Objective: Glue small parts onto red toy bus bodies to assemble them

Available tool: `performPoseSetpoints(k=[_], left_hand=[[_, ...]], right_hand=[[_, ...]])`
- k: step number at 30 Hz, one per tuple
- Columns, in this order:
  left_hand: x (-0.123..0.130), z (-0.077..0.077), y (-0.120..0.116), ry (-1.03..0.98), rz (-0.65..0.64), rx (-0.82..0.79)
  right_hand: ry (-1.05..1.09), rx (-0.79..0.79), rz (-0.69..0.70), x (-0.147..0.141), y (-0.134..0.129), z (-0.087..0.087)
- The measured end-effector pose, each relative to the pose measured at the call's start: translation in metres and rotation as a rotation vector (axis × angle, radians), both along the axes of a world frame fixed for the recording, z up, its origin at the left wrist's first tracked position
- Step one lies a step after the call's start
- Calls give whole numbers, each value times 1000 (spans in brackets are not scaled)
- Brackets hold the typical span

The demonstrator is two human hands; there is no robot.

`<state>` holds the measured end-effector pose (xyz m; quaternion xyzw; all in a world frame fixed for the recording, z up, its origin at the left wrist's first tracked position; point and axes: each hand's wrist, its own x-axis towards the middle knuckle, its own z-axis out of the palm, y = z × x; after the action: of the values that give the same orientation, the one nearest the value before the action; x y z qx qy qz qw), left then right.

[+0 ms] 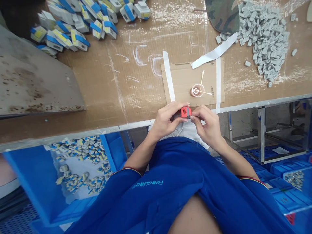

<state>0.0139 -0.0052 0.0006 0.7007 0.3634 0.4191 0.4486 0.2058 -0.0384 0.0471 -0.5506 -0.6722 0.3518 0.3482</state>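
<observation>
L hand (pixel 167 121) and R hand (pixel 206 125) clench small red block (pixel 186 112) at table (pixel 97 81) edge, just below cardboard sheet (pixel 177 81) w/ cup (pixel 198 90).

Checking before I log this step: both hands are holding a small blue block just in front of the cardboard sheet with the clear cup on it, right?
Not quite: the head view shows that the block between the left hand and right hand is red, not blue. The cardboard sheet and clear cup are as you said.
</observation>
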Motion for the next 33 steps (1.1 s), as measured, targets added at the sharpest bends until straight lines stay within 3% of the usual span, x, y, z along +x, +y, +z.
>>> performPoseSetpoints(k=[13,29,33], left_hand=[[-1,2,5,-66,-78,-9],[-4,1,4,-97,-39,14],[-4,1,3,-122,-51,-20]], right_hand=[[-98,45,83,8,0,0],[-7,122,-52,-10,0,-5],[-17,170,-15,-7,-5,-2]])
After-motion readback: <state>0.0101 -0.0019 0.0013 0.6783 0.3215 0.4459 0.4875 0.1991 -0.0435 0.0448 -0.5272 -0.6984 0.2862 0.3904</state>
